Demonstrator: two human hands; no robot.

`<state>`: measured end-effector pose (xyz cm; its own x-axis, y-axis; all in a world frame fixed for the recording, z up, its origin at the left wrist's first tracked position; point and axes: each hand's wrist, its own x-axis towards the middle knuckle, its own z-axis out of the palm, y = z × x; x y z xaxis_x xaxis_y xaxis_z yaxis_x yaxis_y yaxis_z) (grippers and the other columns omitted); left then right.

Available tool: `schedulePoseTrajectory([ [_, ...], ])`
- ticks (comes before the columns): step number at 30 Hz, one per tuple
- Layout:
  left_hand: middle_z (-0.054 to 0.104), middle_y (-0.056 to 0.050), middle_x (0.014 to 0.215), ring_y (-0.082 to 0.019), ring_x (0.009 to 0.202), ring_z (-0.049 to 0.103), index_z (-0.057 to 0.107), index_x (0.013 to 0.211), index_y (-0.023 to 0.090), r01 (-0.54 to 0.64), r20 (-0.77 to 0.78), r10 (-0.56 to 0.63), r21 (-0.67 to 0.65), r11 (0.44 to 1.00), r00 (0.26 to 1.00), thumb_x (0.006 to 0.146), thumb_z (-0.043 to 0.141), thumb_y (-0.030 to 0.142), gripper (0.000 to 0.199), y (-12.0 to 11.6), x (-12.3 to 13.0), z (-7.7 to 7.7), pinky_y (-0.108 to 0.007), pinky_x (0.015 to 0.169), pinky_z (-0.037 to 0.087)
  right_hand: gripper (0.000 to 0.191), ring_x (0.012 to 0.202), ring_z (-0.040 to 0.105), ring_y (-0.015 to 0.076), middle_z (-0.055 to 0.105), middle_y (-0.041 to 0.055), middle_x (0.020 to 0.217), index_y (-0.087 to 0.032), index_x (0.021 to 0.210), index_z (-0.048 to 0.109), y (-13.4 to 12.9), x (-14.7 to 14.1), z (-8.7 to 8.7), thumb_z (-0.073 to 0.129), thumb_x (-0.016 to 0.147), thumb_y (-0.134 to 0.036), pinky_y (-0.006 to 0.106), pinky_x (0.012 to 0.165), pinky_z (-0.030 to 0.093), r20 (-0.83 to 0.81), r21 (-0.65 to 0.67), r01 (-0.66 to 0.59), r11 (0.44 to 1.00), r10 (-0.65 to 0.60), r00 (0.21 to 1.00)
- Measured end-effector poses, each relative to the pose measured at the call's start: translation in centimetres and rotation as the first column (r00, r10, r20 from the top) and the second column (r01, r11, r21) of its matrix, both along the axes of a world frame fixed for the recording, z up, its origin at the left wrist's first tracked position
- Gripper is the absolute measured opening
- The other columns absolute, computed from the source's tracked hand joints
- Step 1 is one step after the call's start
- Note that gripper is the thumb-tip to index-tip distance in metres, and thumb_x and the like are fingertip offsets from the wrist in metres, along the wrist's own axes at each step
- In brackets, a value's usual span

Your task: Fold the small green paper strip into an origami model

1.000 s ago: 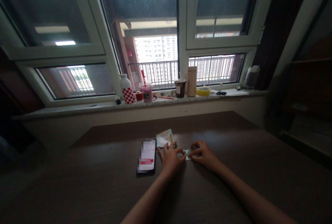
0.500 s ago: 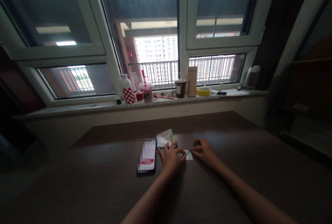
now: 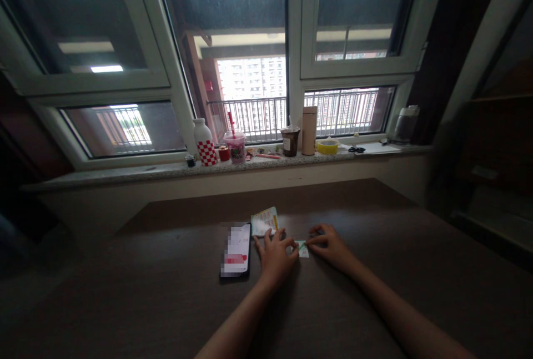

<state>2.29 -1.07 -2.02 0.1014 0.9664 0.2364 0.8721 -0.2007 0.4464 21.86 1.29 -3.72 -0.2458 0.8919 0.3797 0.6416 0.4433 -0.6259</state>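
A small white and green packet (image 3: 303,248) lies on the brown table between my hands. My left hand (image 3: 276,252) has its thumb and index finger closed on the packet's left edge, while its other fingers spread toward a larger printed packet (image 3: 264,221). At the small packet's upper right edge, the fingertips of my right hand (image 3: 330,244) are pressed together; whether they grip the edge is too small to tell. A phone (image 3: 236,250) with a lit screen lies left of my left hand.
Beyond the table (image 3: 166,303), a stone windowsill (image 3: 166,171) holds a checkered bottle (image 3: 205,143), a pink cup (image 3: 235,147), a brown cup (image 3: 290,141), a tan flask (image 3: 308,130), yellow tape (image 3: 327,147) and black scissors (image 3: 356,150).
My right hand has shifted slightly right and down beside the small packet. My left hand, the phone and the larger packet look almost unchanged.
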Motion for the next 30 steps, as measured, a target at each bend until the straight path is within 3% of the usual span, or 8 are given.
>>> schedulePoseTrajectory([
  [9, 0.051, 0.005, 0.137, -0.033, 0.136, 0.024, 0.07, 0.085, 0.036, 0.004, 0.0, -0.004, -0.009, 1.0, 1.0, 0.075, 0.063, 0.051, 0.019, -0.1, 0.0, 0.2, -0.069, 0.106, -0.007, 0.012, 0.109, 0.048, 0.0231, 0.058, 0.0055, 0.11, -0.033, 0.083, 0.076, -0.4, -0.3, 0.3, 0.069, 0.076, -0.028, 0.038, 0.098, 0.036, 0.064, 0.01, -0.042, 0.999, 0.041, 0.997],
  [30, 0.043, 0.005, 0.143, -0.035, 0.138, 0.02, 0.068, 0.093, 0.037, 0.011, -0.059, -0.016, -0.091, 0.996, 0.998, 0.079, 0.058, 0.044, 0.019, -0.2, 0.0, 0.8, -0.071, 0.104, -0.004, 0.013, 0.11, 0.047, 0.0231, 0.058, 0.0056, 0.109, -0.033, 0.084, 0.076, -0.5, -0.2, 0.6, 0.069, 0.076, -0.027, 0.039, 0.1, 0.036, 0.067, -0.02, -0.051, 0.998, 0.052, 0.996],
])
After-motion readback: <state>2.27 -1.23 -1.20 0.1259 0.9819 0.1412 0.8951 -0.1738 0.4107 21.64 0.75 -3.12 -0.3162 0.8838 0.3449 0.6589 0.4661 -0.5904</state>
